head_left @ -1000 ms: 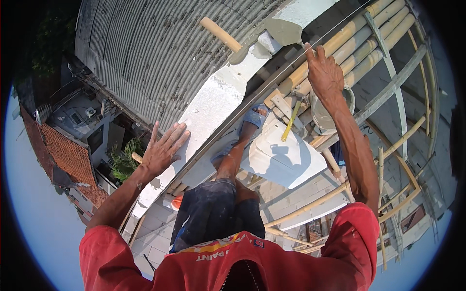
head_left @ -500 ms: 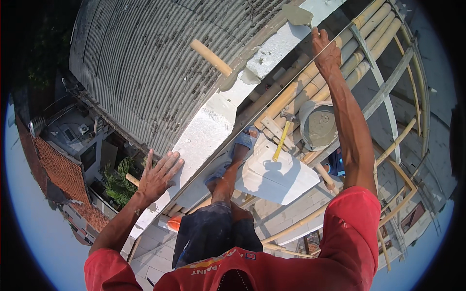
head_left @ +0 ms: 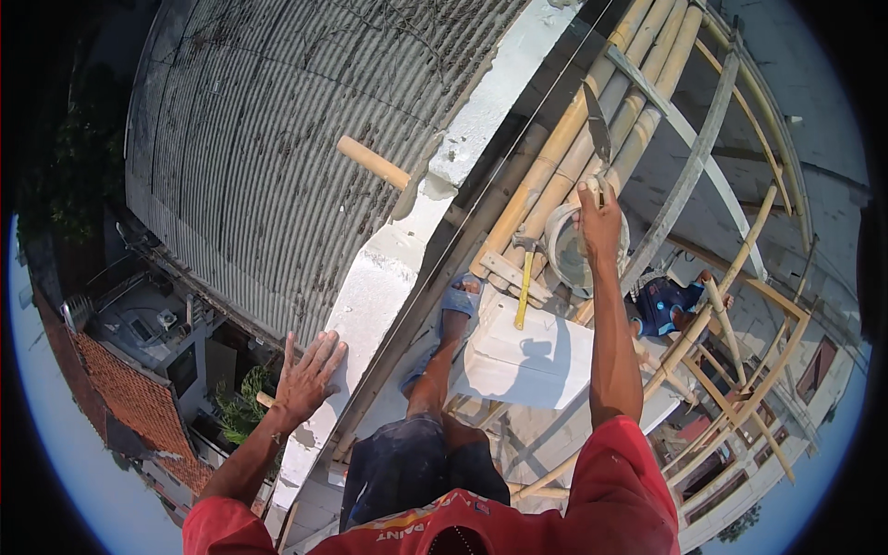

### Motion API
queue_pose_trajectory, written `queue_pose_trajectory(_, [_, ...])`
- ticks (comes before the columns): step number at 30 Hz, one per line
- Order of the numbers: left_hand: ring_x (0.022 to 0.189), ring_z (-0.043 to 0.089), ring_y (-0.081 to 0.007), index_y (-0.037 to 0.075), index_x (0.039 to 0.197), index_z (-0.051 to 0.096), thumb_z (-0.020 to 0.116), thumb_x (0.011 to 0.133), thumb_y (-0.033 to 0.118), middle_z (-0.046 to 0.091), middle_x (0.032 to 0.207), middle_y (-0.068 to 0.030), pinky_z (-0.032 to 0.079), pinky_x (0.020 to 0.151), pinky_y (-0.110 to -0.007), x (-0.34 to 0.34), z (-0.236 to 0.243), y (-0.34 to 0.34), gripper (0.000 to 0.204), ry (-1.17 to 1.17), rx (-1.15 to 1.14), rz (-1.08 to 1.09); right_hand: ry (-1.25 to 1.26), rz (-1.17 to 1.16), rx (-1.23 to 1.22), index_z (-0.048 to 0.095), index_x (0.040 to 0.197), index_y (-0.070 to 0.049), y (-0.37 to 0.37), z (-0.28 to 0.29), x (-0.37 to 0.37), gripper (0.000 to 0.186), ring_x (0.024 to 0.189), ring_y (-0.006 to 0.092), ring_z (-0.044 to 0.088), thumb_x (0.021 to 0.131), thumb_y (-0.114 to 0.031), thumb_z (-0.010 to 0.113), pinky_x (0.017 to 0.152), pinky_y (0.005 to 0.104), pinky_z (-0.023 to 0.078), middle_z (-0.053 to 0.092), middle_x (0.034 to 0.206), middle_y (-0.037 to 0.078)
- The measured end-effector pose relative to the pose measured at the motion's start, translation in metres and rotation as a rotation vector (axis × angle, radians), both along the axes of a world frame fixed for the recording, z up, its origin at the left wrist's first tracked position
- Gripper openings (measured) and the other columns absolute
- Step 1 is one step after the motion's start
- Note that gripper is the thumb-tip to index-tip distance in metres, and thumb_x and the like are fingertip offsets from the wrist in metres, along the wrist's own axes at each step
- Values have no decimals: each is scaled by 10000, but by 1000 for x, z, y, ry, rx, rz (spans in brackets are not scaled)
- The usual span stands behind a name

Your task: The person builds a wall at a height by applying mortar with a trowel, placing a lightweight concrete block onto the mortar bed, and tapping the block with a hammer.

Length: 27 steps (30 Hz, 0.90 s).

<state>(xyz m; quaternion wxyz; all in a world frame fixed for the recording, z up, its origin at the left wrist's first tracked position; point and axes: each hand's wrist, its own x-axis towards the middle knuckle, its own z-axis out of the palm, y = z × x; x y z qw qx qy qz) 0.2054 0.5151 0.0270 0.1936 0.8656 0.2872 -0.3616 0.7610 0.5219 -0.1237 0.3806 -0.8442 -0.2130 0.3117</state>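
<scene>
My left hand (head_left: 307, 379) rests, fingers spread, on the white coated top of a narrow wall (head_left: 375, 287). My right hand (head_left: 599, 222) grips a trowel, its grey blade (head_left: 597, 120) angled upward over the bamboo poles (head_left: 541, 190). Beneath that hand is a pale bucket (head_left: 562, 245) with wet grey material inside, partly covered by the hand. A yellow-handled hammer (head_left: 523, 291) lies left of the bucket, its handle over a white board (head_left: 499, 365). Patches of grey mortar (head_left: 421, 203) sit along the wall, beside a protruding wooden stub (head_left: 370, 159).
Corrugated roofing (head_left: 250, 166) borders the wall on the left, above a drop to tiled roofs (head_left: 129, 388). My sandalled foot (head_left: 462, 291) is among the boards and poles. A co-worker in blue (head_left: 661, 301) is lower on the right, behind bamboo framework (head_left: 758, 351). A string runs along the wall.
My right hand and trowel have drawn back from the wall's far end to over the bucket. The view has shifted, showing more of the co-worker. My left hand stays on the wall.
</scene>
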Motion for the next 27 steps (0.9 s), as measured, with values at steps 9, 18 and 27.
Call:
queue_pose_trajectory(9, [1567,230,-274,111,1614,282,823,769,426,272,1680,-119,31,1264,-640,8,-11,0,1051,-15,-12,-28,25,-91,-703,685,1157,-3,-225,-56,22,378,772,356,737,969,-324,625,705,467,576,736,916,228])
queue_pose_trajectory(18, [1587,164,-287,91,1630,238,834,772,421,208,1702,-143,28,1270,-632,8,-3,-7,1095,72,33,-35,326,-67,-668,706,1082,28,-203,-87,2,465,561,231,683,958,-420,677,528,377,549,717,875,175])
queue_pose_trajectory(27, [1593,139,-260,127,1651,158,827,772,422,157,1719,-110,13,1269,-626,8,-7,-10,1143,55,30,-43,808,-473,120,608,1196,-45,-257,-34,-87,400,538,129,561,1039,-412,583,450,286,463,585,850,52])
